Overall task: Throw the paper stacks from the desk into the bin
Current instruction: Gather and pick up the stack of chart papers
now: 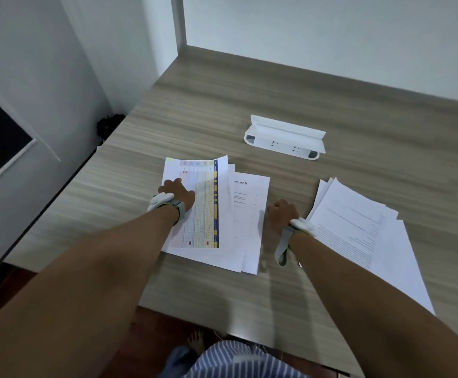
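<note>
Two loose paper stacks lie on the wooden desk (249,105). The left stack (222,211) is topped by a coloured table sheet, with white printed sheets fanned out under it. My left hand (177,193) rests flat on that coloured sheet, fingers pressed down. My right hand (281,215) sits at the right edge of the same stack, fingers curled; whether it grips the paper is unclear. The right stack (358,227) of white text pages lies apart, just right of my right wrist. No bin is in view.
A white power strip box (285,139) stands on the desk behind the papers. A white wall runs along the back and left. A dark object (109,125) sits on the floor by the desk's left corner. A bare foot (196,341) shows below the front edge.
</note>
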`<action>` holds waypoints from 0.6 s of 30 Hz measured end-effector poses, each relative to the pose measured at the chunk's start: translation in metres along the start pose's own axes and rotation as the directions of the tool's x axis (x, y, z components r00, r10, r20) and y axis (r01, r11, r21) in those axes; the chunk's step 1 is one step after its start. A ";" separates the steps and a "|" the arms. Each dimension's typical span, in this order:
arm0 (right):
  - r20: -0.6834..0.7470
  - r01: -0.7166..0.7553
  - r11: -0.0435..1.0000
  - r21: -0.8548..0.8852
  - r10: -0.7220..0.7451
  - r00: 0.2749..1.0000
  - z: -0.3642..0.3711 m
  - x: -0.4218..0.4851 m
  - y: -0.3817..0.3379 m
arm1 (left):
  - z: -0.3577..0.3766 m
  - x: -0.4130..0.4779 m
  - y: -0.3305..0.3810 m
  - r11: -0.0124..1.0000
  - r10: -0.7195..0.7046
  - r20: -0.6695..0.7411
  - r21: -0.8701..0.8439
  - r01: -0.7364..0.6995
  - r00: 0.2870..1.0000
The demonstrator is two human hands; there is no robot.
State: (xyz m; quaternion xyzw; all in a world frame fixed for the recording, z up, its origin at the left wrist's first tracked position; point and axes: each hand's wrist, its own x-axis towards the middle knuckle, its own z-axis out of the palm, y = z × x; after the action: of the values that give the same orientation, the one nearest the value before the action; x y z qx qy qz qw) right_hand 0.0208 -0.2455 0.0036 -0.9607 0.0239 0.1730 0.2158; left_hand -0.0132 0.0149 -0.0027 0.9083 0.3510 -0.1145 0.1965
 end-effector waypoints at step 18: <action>0.188 -0.231 0.968 0.098 0.210 0.959 0.023 0.019 -0.020 | 0.010 0.014 -0.043 0.989 -0.117 0.148 -0.073 0.129 0.982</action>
State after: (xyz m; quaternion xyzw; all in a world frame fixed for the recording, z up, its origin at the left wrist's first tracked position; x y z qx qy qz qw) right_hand 0.0340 -0.2166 -0.0143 -0.9183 0.1219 0.2788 0.2532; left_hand -0.0330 0.0484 -0.0282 0.8653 0.3959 -0.1770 0.2511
